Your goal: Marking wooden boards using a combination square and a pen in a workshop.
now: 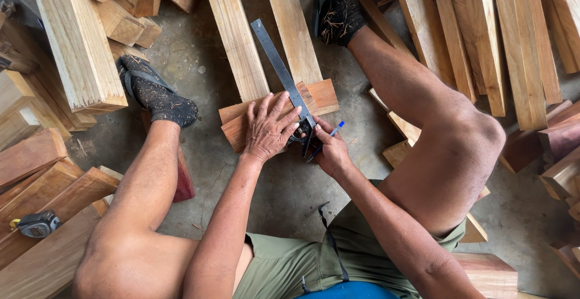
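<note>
Bare concrete floor lies open left of the two long planks, between them and the stacked timber, though the left foot sits in that gap. Both hands crowd the wood block with the metal square across it. Right of the block, a narrow strip of floor runs up to the right shin. Boards close the far right side.
</note>
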